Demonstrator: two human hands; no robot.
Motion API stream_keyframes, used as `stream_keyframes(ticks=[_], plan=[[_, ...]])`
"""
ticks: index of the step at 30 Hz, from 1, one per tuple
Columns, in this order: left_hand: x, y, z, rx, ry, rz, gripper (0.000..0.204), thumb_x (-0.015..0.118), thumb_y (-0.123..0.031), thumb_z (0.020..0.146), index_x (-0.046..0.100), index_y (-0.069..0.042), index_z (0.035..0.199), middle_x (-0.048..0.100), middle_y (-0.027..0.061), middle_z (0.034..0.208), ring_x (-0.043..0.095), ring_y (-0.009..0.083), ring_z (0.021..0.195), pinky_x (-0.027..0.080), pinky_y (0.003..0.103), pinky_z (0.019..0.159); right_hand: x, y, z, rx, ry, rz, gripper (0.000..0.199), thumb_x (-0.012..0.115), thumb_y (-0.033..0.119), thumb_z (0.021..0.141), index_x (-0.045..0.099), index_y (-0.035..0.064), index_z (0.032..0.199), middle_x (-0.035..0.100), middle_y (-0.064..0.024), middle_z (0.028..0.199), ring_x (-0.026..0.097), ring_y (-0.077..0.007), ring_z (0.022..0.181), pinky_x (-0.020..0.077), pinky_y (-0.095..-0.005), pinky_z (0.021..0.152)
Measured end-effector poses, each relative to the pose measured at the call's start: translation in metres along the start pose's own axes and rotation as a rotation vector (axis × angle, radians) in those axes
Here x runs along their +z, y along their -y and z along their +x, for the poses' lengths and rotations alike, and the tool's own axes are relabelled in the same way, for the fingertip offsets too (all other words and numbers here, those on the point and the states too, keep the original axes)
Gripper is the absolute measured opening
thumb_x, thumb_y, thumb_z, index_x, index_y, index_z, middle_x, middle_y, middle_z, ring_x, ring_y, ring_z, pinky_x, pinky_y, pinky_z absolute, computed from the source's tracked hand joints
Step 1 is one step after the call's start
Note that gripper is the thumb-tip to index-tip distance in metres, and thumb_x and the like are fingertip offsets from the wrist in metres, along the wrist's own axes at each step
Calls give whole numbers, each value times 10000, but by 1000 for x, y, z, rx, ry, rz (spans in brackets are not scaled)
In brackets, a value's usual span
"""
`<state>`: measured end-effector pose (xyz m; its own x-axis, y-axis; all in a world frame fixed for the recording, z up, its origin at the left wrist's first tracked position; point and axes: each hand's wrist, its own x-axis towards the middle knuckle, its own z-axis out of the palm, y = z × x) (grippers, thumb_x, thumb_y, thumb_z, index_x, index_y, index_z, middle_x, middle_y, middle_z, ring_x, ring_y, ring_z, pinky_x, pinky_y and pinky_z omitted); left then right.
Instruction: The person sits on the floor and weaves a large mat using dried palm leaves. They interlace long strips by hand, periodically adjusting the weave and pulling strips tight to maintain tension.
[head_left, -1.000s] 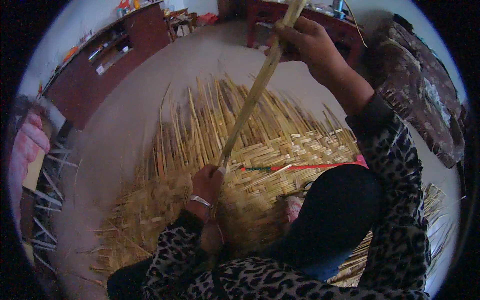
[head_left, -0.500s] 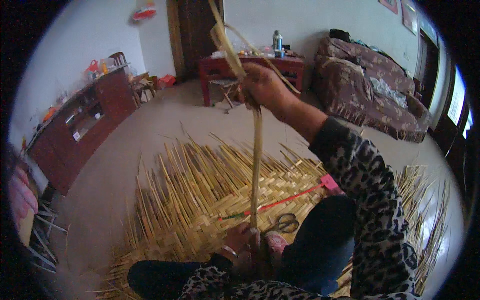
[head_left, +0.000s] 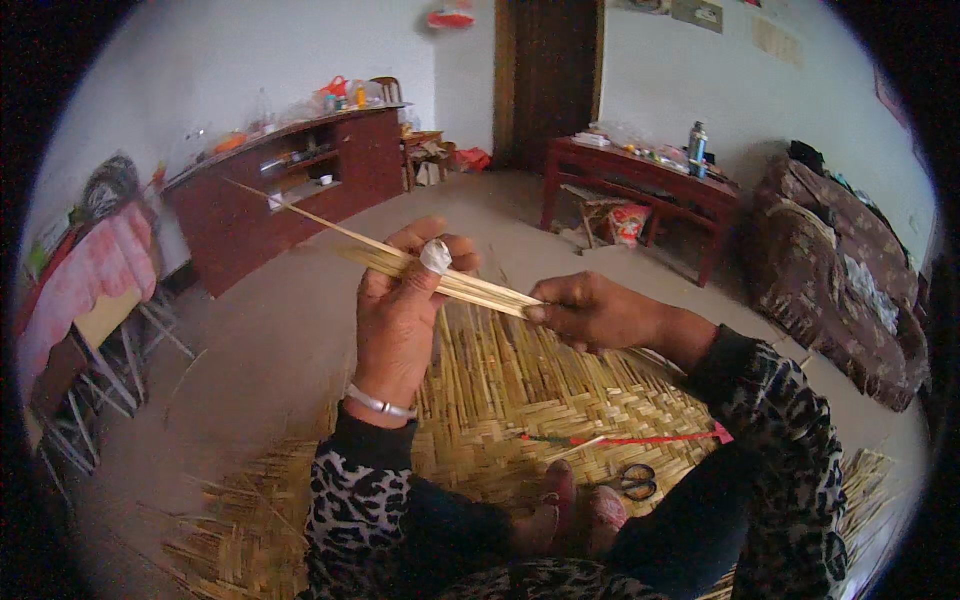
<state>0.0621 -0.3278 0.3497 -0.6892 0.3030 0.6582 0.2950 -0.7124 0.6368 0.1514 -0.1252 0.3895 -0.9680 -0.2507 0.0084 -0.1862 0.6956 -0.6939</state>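
Several thin, pale bamboo strips [head_left: 485, 292] stretch between my hands at mid-height, one long end pointing up to the left. My left hand [head_left: 400, 315] is closed on them, its thumb wrapped in white tape and pressing from above; a pale bangle circles the wrist. At their right end, my right hand [head_left: 610, 312] pinches the strips between thumb and fingers. Under both hands spreads a partly woven bamboo mat [head_left: 560, 385], with loose strip ends sticking out at its far side. My feet and dark-trousered legs rest on it.
On the mat near my right leg lie black-handled scissors [head_left: 637, 482] and a red stick with a pink flat head [head_left: 722, 432]. Beyond stand a red-brown cabinet [head_left: 370, 160], a red table [head_left: 630, 165] and a covered sofa [head_left: 830, 260]. Pink cloth [head_left: 105, 265] drapes over something at left.
My right hand has come down from high up, and my left hand has risen from beside my feet. The strips now slant nearly level instead of upright. The view has turned left.
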Motion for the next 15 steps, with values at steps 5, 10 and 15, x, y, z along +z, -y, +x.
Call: stream_keyframes(ticks=[5,10,15], plan=[[-26,-25,-26,79,-106,376,230,595,-170,906,618,1,1057,668,72,883,604,108,814,483,237,729,8,18,-4,99,58,-62,314,497,372,951,594,75,922,444,41,556,445,-46,482,366,-227,422],[-64,-23,-43,-110,-209,280,246,602,-189,901,616,0,1057,656,75,932,614,110,792,520,242,640,7,24,-8,-29,68,-391,328,491,353,949,585,40,930,494,-46,588,495,-132,504,439,-319,486],[-98,-1,-64,-232,-400,238,251,627,-220,880,604,-26,1037,631,71,944,626,165,795,550,307,611,4,1,-10,-16,19,-594,260,512,298,930,605,56,914,534,-77,577,534,-182,491,450,-344,490]])
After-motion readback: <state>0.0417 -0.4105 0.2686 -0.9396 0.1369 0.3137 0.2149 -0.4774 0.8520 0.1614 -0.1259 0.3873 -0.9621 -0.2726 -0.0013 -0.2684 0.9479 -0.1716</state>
